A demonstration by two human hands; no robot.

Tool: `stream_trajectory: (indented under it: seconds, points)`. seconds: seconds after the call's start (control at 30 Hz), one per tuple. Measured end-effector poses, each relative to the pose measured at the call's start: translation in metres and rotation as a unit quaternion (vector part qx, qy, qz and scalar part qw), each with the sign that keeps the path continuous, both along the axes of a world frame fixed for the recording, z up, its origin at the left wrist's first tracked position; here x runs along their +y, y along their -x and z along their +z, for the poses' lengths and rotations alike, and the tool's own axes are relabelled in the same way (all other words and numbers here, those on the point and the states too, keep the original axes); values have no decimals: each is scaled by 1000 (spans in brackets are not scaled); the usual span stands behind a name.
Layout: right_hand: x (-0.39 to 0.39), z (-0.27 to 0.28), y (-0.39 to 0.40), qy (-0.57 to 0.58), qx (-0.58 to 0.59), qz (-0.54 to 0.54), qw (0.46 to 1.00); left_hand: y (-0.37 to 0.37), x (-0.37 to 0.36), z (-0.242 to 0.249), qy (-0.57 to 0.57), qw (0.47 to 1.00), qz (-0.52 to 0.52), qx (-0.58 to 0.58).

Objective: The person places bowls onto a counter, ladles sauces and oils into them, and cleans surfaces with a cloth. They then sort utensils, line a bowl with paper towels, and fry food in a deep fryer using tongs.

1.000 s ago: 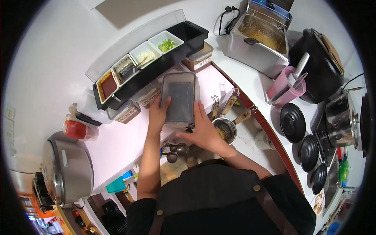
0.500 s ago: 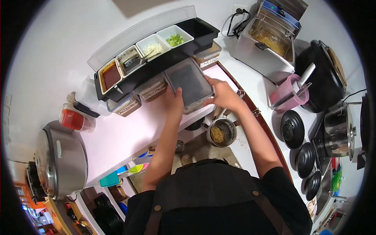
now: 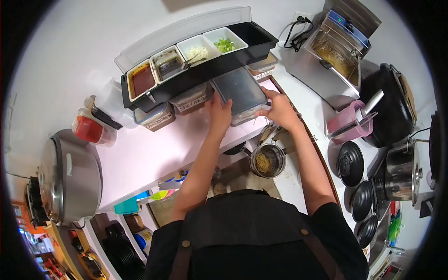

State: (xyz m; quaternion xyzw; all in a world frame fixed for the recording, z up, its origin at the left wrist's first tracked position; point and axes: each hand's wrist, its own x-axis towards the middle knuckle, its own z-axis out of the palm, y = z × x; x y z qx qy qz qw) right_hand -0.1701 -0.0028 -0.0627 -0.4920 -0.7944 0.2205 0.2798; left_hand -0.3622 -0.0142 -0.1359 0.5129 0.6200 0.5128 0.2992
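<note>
A clear plastic food container with a dark grey-looking lid [image 3: 239, 88] sits on the pale counter [image 3: 154, 151], its far edge against the black condiment station [image 3: 196, 77]. My left hand [image 3: 219, 111] grips its left side, thumb near the lid's edge. On the opposite side, my right hand [image 3: 281, 109] holds the right edge with its fingers bent round the corner. The contents are hidden by the lid and hands. Left of it stand a container labelled SPICY/PAITAN [image 3: 190, 100] and another labelled container [image 3: 155, 116]; a MISO container [image 3: 262, 66] is behind it on the right.
The station holds red sauce [image 3: 142, 79], dark liquid, shredded white topping and sliced green onion [image 3: 225, 45]. A strainer with noodles [image 3: 263, 162] hangs below the counter's edge. A fryer [image 3: 322, 70], pink pitcher [image 3: 345, 121] and black bowls [image 3: 350, 163] stand right; a rice cooker [image 3: 79, 177] stands left.
The held container has slid slightly back toward the condiment station, both hands moving with it. The whole view has shifted a little, so the station appears farther right.
</note>
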Motion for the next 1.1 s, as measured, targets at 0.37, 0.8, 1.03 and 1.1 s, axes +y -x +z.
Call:
stream_trajectory:
  seconds: [0.37, 0.8, 1.03, 1.1]
  points:
    - [42, -19, 17, -24, 39, -21, 999, 9, 3, 0, -44, 982, -1, -182]
    - [78, -36, 69, -166, 84, -148, 971, 102, -59, -10, -83, 992, 88, -38]
    - [66, -42, 85, -180, 100, -217, 954, 113, -60, 40, -189, 955, 228, -6]
    - [56, -55, 98, -186, 172, -212, 944, 120, -55, 58, -246, 943, 221, -26]
